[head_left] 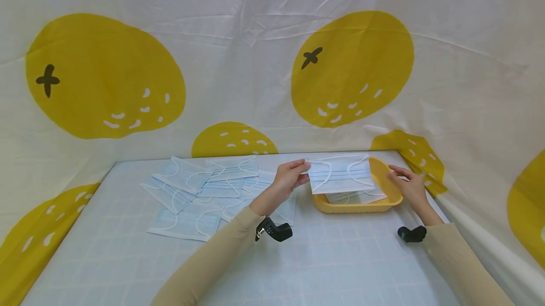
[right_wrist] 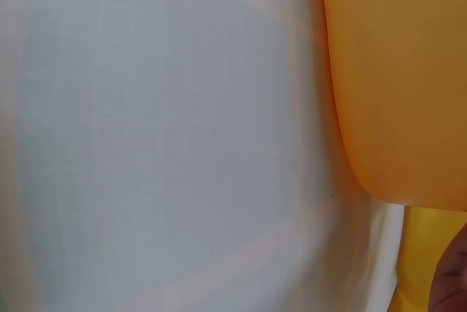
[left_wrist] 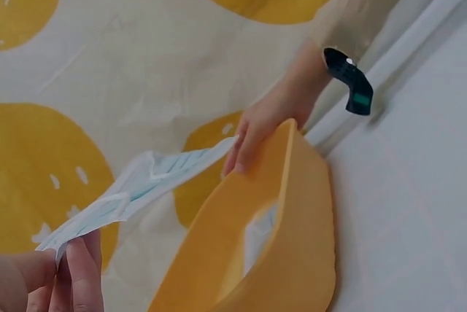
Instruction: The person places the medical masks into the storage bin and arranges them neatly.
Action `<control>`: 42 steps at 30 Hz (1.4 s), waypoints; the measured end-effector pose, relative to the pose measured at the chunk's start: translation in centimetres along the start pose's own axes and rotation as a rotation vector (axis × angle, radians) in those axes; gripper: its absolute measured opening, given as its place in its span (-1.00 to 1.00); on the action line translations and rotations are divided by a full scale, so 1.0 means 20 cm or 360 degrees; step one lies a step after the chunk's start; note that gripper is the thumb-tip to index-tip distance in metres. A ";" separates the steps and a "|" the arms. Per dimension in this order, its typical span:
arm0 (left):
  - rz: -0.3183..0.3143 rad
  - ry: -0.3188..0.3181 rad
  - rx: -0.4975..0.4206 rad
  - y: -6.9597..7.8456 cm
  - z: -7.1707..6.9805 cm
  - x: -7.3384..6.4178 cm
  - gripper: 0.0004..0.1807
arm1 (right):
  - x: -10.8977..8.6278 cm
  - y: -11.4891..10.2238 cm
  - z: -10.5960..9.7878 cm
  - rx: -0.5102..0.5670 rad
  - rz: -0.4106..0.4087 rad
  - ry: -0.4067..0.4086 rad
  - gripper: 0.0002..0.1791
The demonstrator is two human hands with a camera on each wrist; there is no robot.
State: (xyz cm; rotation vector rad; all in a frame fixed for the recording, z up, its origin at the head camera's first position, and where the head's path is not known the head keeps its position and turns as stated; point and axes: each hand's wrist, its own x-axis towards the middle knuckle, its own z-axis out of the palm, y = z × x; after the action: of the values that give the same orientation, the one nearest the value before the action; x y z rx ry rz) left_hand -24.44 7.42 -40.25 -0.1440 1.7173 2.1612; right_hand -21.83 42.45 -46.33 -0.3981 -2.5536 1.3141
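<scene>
My left hand [head_left: 290, 179] pinches the left edge of a light-blue face mask [head_left: 340, 173] between thumb and fingers. That mask hangs over a yellow bin [head_left: 357, 208], its white ear loops facing up. In the left wrist view the held mask [left_wrist: 139, 188] stretches from my left fingertips toward the bin's far rim. My right hand [head_left: 409, 187] grips the bin's right rim, thumb on the inner side. Inside the bin lies another mask [head_left: 357, 197], partly hidden by the held one. The right wrist view catches only a sliver of my right hand [right_wrist: 451, 275] beside the bin's wall.
Several loose face masks [head_left: 187, 221] lie overlapping on the left half of the table [head_left: 340, 263], left of my left forearm. A white curtain [head_left: 247, 69] with yellow fruit prints hangs behind the table and down its sides. Each wrist wears a black camera mount.
</scene>
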 end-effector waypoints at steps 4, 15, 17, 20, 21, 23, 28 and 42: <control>-0.0001 0.0014 -0.0021 -0.02 0.03 0.02 -0.59 | 0.01 0.00 0.01 0.0004 -0.0007 0.0012 -0.38; -0.0029 0.0050 -0.0006 -0.08 0.13 0.05 -0.61 | 0.01 0.02 0.01 -0.0015 0.0007 0.0005 -0.36; -0.0017 0.0050 -0.0018 -0.09 0.14 0.06 -0.63 | 0.01 0.03 0.01 -0.0017 0.0010 0.0013 -0.37; -0.0010 0.0055 -0.0017 -0.11 0.16 0.06 -0.66 | 0.01 0.02 0.02 -0.0024 0.0013 0.0013 -0.37; -0.0011 0.0057 -0.0010 -0.11 0.17 0.07 -0.67 | 0.01 0.02 0.02 -0.0025 0.0013 0.0013 -0.36; -0.0010 0.0063 0.0018 -0.11 0.18 0.07 -0.68 | 0.01 0.02 0.02 -0.0024 0.0011 0.0011 -0.37; -0.0022 0.0104 0.0084 -0.12 0.21 0.08 -0.69 | 0.01 0.00 0.01 -0.0018 0.0006 0.0017 -0.37; 0.0023 0.0164 0.0105 -0.14 0.28 0.10 -0.70 | 0.01 0.03 0.02 -0.0023 0.0049 -0.0004 -0.36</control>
State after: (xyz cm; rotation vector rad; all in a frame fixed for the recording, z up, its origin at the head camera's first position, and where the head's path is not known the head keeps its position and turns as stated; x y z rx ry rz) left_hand -24.57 13.72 -42.07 -0.2294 1.8497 2.1385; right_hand -22.09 42.44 -47.01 -0.4409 -2.5703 1.3081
